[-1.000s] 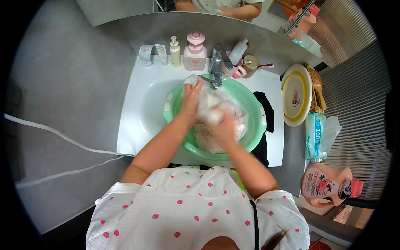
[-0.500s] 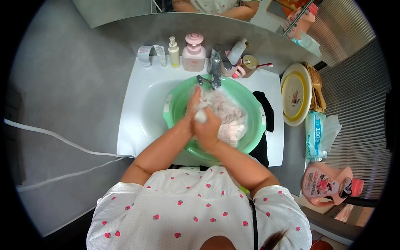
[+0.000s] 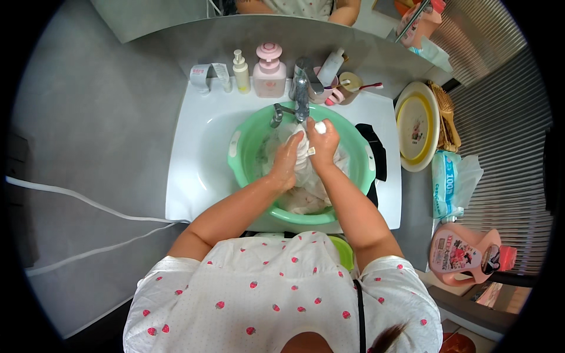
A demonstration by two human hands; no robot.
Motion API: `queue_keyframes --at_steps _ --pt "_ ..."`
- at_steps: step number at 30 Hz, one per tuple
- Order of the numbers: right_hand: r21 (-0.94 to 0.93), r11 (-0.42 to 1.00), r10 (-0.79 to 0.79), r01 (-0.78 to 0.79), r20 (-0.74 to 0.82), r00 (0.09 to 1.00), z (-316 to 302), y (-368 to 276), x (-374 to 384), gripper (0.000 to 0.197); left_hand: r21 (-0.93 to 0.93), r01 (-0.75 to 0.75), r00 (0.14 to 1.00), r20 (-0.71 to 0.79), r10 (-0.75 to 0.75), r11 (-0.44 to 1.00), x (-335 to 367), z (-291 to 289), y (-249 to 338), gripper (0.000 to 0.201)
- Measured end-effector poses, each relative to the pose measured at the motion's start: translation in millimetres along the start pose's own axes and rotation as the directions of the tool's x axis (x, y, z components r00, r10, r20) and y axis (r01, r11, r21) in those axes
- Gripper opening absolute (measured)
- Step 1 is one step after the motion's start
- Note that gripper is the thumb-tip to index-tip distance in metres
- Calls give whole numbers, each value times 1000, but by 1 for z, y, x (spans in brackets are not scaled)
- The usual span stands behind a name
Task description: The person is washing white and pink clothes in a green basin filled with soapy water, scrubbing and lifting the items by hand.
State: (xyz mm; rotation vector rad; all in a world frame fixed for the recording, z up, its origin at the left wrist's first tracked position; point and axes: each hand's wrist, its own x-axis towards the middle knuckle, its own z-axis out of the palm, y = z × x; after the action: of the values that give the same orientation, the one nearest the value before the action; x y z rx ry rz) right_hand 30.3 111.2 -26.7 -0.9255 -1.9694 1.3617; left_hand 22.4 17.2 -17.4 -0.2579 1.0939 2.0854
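Observation:
A light green basin (image 3: 235, 167) stands in the white sink and holds wet, pale clothes (image 3: 303, 203) in cloudy water. Over it, my left hand (image 3: 284, 165) grips a wet white garment (image 3: 301, 162) from its left side. My right hand (image 3: 323, 146) is closed on the same garment at the right, a little farther from me. A smooth white lump (image 3: 320, 127) pokes out at the top of my right fist; whether it is bunched cloth or soap I cannot tell. A small tag shows on the cloth between my hands. The tap (image 3: 301, 97) rises just beyond them.
A pink pump bottle (image 3: 270, 73), a cream pump bottle (image 3: 241, 73) and cups with toothbrushes line the sink's back. Black cloth (image 3: 372, 150) lies right of the basin. Farther right are a yellow-rimmed basin (image 3: 417, 126), a wipes pack (image 3: 448, 182) and a pink detergent bottle (image 3: 465, 253).
My hands, pressed together at the basin's left half, have moved apart. The right hand has gone up and right toward the tap, and the white garment now stretches between them.

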Motion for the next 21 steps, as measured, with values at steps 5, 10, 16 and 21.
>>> queue_keyframes --at_steps 5,10,16,21 --pt "-28 997 -56 76 439 897 -38 3 2 31 142 -234 972 59 227 962 6 -25 32 29" --pt "-344 902 75 262 720 690 -78 -15 3 34 432 -466 880 136 455 772 -2 -47 51 22" --pt "331 904 71 -271 508 858 -48 -31 -26 18 -188 57 995 88 -41 981 4 -31 14 36" --pt "103 791 -595 603 361 718 -9 -15 -99 14 -114 427 858 364 -362 897 1 -31 16 37"
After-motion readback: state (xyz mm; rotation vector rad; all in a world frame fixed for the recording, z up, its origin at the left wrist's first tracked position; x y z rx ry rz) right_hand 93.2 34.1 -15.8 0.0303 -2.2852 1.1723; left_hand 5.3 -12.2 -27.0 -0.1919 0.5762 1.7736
